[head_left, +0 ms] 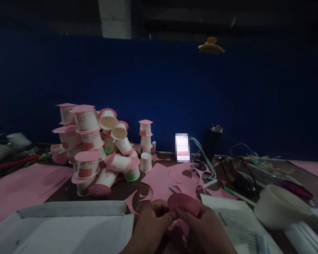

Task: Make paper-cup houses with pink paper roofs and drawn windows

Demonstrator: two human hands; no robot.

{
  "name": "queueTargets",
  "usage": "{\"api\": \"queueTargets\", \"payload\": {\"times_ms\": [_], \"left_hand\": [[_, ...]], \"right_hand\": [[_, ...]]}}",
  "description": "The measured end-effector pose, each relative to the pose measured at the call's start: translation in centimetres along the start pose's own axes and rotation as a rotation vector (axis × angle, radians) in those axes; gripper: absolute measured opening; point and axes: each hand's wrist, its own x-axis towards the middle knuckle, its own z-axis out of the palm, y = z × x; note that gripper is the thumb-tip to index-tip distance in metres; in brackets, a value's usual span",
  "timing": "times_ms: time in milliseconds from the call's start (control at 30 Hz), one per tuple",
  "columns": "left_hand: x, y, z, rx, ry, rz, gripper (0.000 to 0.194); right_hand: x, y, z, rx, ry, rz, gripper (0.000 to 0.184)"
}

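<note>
At the bottom centre, my left hand (156,220) and my right hand (202,222) both pinch the near edge of a round pink paper disc (184,203), thumbs on its upper side. The disc is tilted toward me. Just beneath my hands is another crumpled pink piece (178,229), partly hidden. Beyond the disc lie cut pink paper sheets and scraps (159,180). Upside-down white paper cups (86,121) with pink paper tops and drawn windows are stacked and heaped at left of centre. A shorter cup stack (145,132) stands to their right.
An open white box (76,233) lies at front left. A lit phone (182,148), a dark bottle (213,141) and a cable stand at the back. To the right are a written sheet (235,218), a large white cup (281,208), pens and a black mouse (243,185).
</note>
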Motion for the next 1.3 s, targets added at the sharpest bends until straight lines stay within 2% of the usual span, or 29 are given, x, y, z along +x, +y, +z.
{"api": "queueTargets", "payload": {"times_ms": [133,300,500,700,867,967,1100,1200,1300], "left_hand": [[0.01,0.03,0.08,0.025,0.003,-0.006,0.026],[0.13,-0.21,-0.21,0.034,0.007,-0.077,0.035],[0.32,-0.19,-0.18,0.016,-0.003,-0.121,0.035],[-0.08,0.21,0.02,0.023,-0.025,-0.112,0.029],[-0.18,-0.51,0.08,-0.095,-0.086,-0.114,0.038],[-0.2,-0.47,0.17,-0.106,-0.098,-0.103,0.042],[-0.17,0.0,0.19,-0.077,-0.091,-0.129,0.038],[-0.03,-0.15,0.13,-0.032,-0.054,-0.145,0.041],[0.0,-0.41,0.11,-0.079,-0.079,-0.212,0.047]], "right_hand": [[-0.29,-0.56,0.17,-0.097,0.071,-0.001,0.022],[-0.3,-0.87,-0.17,0.031,-0.069,0.054,0.026],[0.17,-0.1,-0.55,0.203,-0.097,0.039,0.029],[-0.05,-0.11,-0.24,0.146,-0.021,0.05,0.02],[-0.19,-0.52,-0.19,0.018,0.045,0.065,0.022],[-0.36,-0.65,-0.15,0.035,0.005,0.075,0.025],[-0.58,-0.65,0.02,0.163,-0.099,0.086,0.028],[-0.53,-0.47,0.1,0.108,-0.033,0.059,0.026],[-0.34,-0.31,0.03,0.088,0.035,0.073,0.022]]}}
